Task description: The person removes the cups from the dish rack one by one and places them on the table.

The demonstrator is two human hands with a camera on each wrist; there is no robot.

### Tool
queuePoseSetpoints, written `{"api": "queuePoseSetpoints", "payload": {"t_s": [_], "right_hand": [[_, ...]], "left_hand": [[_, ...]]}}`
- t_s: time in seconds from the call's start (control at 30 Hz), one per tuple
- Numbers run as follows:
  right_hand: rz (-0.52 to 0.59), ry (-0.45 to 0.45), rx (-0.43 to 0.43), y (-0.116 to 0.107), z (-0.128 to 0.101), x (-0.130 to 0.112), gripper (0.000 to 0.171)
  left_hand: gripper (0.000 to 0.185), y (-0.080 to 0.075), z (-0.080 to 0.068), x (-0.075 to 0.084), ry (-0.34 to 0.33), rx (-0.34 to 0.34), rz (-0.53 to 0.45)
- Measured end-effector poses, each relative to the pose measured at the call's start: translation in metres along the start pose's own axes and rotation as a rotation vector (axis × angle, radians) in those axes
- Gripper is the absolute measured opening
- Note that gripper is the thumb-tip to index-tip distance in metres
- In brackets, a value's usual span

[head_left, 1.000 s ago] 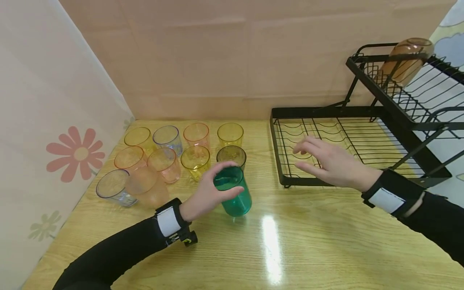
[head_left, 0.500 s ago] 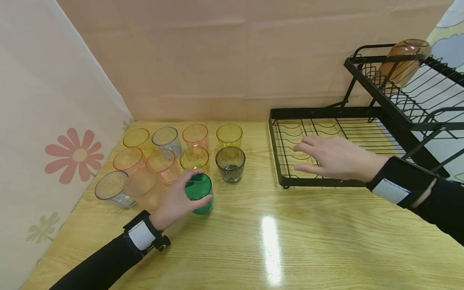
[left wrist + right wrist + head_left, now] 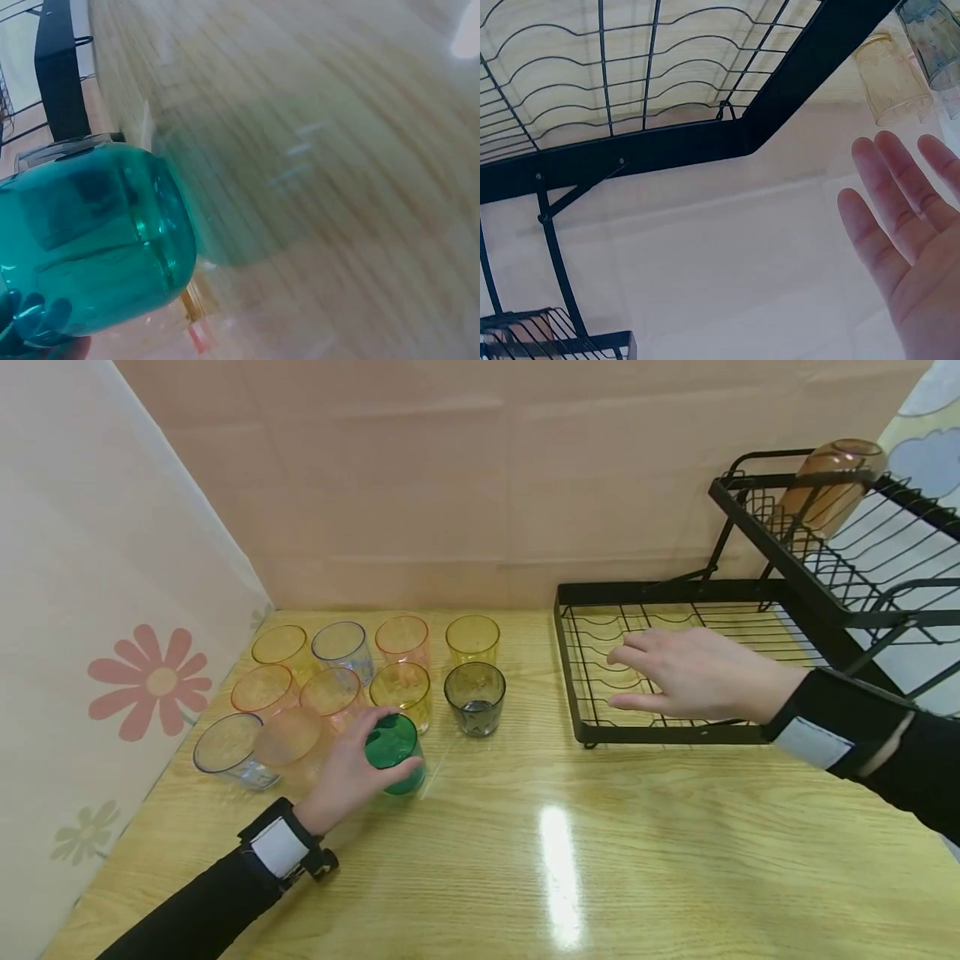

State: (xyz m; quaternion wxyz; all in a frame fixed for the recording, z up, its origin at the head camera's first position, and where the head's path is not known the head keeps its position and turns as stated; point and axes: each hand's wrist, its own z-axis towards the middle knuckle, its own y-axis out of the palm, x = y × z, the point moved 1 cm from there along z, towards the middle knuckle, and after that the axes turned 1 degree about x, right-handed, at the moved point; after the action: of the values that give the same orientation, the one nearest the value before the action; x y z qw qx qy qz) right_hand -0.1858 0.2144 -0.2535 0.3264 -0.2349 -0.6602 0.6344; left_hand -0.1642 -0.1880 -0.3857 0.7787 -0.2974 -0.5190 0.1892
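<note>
My left hand [image 3: 352, 770] grips a green plastic cup [image 3: 393, 752] that stands on the wooden table [image 3: 600, 860], at the front of a cluster of coloured cups. The left wrist view shows the green cup [image 3: 90, 240] close up, with my fingertips [image 3: 30, 319] behind it. My right hand [image 3: 678, 675] hovers flat, fingers spread, over the lower tier of a black wire dish rack [image 3: 570, 693] and holds nothing. In the right wrist view the fingers [image 3: 900, 202] are straight, with the rack's wire floor [image 3: 630, 82] beyond them.
Several cups stand left of centre, among them a grey cup [image 3: 475, 697], a yellow cup [image 3: 472, 639] and a clear cup [image 3: 228, 750]. An amber cup [image 3: 828, 485] lies on the rack's upper tier. A flowered curtain [image 3: 112, 610] bounds the left side.
My left hand has carried the green cup left and back, from beside the grey cup down to the table at the front of the cluster. The right hand has barely shifted over the rack.
</note>
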Motion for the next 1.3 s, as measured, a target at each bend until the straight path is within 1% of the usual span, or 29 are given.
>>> {"api": "queuePoseSetpoints", "payload": {"t_s": [0.07,0.1,0.17,0.23,0.33,0.4,0.43,0.5,0.57,0.67,0.77,0.9,1.0,1.07,1.13,1.2,1.3], "right_hand": [[-0.007,0.01,-0.01,-0.004,0.002,0.0,0.055],[-0.009,0.013,-0.014,-0.006,0.003,0.001,0.055],[-0.022,0.018,-0.016,-0.011,0.005,0.002,0.055],[-0.03,0.026,-0.023,-0.015,0.008,0.003,0.056],[-0.041,0.054,-0.048,-0.022,0.012,0.008,0.061],[-0.047,0.086,-0.076,-0.027,0.014,0.011,0.066],[-0.049,0.103,-0.094,-0.03,0.016,0.013,0.068],[-0.05,0.138,-0.126,-0.035,0.018,0.017,0.073],[-0.048,0.169,-0.16,-0.039,0.02,0.021,0.077],[-0.045,0.206,-0.2,-0.048,0.025,0.028,0.085],[-0.04,0.244,-0.219,-0.058,0.029,0.036,0.089],[-0.041,0.307,-0.218,-0.073,0.031,0.052,0.09],[-0.048,0.358,-0.196,-0.08,0.029,0.068,0.089],[-0.042,0.397,-0.177,-0.082,0.027,0.078,0.089],[-0.037,0.43,-0.139,-0.085,0.023,0.088,0.089],[-0.026,0.468,-0.116,-0.088,0.021,0.097,0.089],[-0.009,0.523,-0.094,-0.095,0.017,0.111,0.09]], "left_hand": [[0.068,-0.002,0.001,0.0,0.009,-0.011,0.046],[0.069,-0.003,0.001,0.001,0.021,-0.017,0.095],[0.069,-0.008,0.001,0.004,0.061,-0.042,0.225],[0.071,-0.012,0.002,0.009,0.126,-0.069,0.397],[0.076,-0.021,0.004,0.018,0.247,-0.091,0.643],[0.078,-0.026,0.008,0.026,0.317,-0.1,0.771],[0.079,-0.029,0.01,0.03,0.344,-0.103,0.818],[0.079,-0.034,0.015,0.038,0.368,-0.119,0.879],[0.079,-0.039,0.021,0.045,0.382,-0.137,0.91],[0.08,-0.046,0.032,0.053,0.401,-0.137,0.928],[0.082,-0.052,0.045,0.058,0.422,-0.116,0.914],[0.079,-0.053,0.064,0.063,0.407,-0.125,0.857],[0.078,-0.052,0.077,0.068,0.404,-0.139,0.84],[0.078,-0.051,0.084,0.071,0.415,-0.133,0.835],[0.078,-0.049,0.09,0.075,0.42,-0.129,0.828],[0.077,-0.048,0.097,0.078,0.416,-0.131,0.819],[0.079,-0.046,0.105,0.084,0.392,-0.149,0.815]]}}
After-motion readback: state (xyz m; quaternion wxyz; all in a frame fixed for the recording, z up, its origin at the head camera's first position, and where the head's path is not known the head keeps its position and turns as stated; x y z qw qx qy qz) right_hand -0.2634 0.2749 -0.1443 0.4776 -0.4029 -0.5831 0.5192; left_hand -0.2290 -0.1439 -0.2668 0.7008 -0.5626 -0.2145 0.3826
